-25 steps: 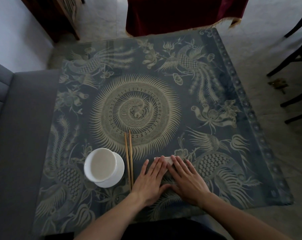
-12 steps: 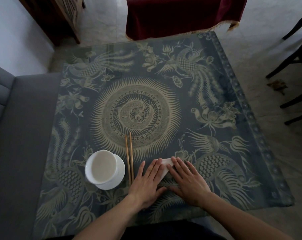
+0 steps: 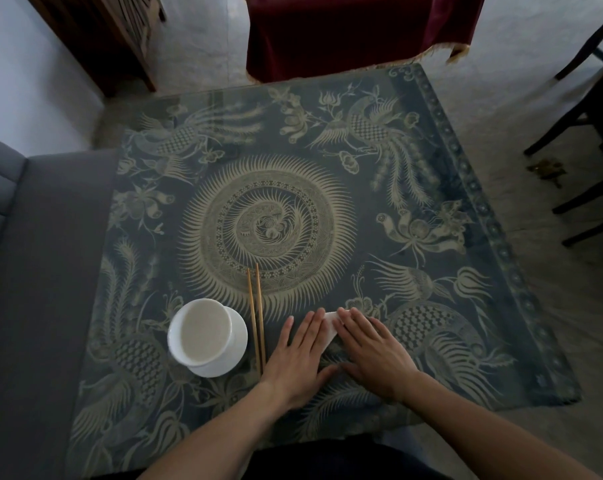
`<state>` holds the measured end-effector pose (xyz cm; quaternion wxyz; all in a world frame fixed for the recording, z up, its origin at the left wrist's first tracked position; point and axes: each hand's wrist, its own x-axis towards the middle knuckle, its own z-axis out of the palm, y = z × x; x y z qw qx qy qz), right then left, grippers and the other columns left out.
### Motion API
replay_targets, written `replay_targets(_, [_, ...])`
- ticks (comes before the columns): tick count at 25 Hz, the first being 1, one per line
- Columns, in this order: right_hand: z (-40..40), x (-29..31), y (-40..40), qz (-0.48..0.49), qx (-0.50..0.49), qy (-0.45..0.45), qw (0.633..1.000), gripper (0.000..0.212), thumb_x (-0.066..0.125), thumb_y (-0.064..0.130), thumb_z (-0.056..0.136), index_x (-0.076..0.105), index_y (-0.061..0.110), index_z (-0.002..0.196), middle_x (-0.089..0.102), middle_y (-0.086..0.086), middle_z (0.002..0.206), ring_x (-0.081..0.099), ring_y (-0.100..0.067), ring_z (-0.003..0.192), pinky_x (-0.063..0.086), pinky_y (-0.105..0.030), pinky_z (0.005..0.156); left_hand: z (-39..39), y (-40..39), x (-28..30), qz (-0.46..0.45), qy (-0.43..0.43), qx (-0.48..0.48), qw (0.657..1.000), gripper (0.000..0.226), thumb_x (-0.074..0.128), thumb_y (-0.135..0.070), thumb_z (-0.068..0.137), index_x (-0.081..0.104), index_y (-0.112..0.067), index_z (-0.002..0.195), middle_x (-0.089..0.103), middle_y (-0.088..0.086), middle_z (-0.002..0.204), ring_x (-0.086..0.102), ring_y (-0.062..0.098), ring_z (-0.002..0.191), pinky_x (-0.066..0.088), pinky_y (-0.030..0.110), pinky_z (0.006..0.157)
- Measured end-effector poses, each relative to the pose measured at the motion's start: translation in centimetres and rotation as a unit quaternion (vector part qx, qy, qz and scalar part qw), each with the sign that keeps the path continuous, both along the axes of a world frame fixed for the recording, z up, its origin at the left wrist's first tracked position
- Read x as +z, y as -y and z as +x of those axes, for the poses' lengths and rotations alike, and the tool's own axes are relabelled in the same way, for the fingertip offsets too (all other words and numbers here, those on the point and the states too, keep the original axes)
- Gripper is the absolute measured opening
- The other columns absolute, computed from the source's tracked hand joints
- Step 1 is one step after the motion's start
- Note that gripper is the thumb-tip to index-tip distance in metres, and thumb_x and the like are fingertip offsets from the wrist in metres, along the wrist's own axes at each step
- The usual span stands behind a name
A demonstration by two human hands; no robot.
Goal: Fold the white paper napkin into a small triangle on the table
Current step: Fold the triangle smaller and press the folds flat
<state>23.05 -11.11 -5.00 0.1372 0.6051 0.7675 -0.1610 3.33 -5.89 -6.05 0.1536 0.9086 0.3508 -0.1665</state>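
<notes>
The white paper napkin (image 3: 328,326) lies on the patterned table (image 3: 431,341) near the front edge, mostly hidden; only a narrow white wedge shows between my hands. My left hand (image 3: 298,355) lies flat, palm down, on the napkin's left part, fingers stretched forward and slightly apart. My right hand (image 3: 372,351) lies flat on its right part, fingers pointing up and left. The two thumbs nearly meet below the napkin. Neither hand grips anything; both press down.
A white bowl (image 3: 200,331) on a white saucer (image 3: 230,358) stands left of my left hand. Two wooden chopsticks (image 3: 256,317) lie between the bowl and that hand. A grey sofa (image 3: 33,271) borders the table's left, dark chair legs (image 3: 584,109) stand at right.
My hands have spread slightly apart over the napkin, so a little more white shows between them. The camera view has shifted a bit; bowl and chopsticks stay put.
</notes>
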Motion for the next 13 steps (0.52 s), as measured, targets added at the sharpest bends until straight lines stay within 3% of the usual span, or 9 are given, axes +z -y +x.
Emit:
replay_targets(3, [0.3, -0.5, -0.2, -0.011, 0.000, 0.021, 1.000, 0.078, 0.025, 0.057, 0.097, -0.013, 0.015, 0.151, -0.023, -0.003, 0.157, -0.026, -0.025, 0.143, -0.006, -0.054, 0.117, 1.2, -0.8, -0.2, 0.009, -0.012, -0.026, 1.000, 0.082, 0.011, -0.064, 0.097, -0.019, -0.011, 0.151, -0.026, 0.007, 0.160, -0.031, 0.020, 0.142, -0.016, 0.049, 0.117])
replay_targets(13, [0.6, -0.8, -0.2, -0.016, -0.003, 0.012, 1.000, 0.076, 0.026, 0.058, 0.097, -0.009, 0.019, 0.152, -0.022, -0.001, 0.157, -0.024, -0.028, 0.143, -0.008, -0.057, 0.114, -1.5, -0.4, -0.4, 0.014, -0.007, -0.084, 0.996, 0.079, 0.022, -0.060, 0.097, -0.021, -0.020, 0.151, -0.026, 0.004, 0.160, -0.027, 0.020, 0.145, -0.014, 0.055, 0.116])
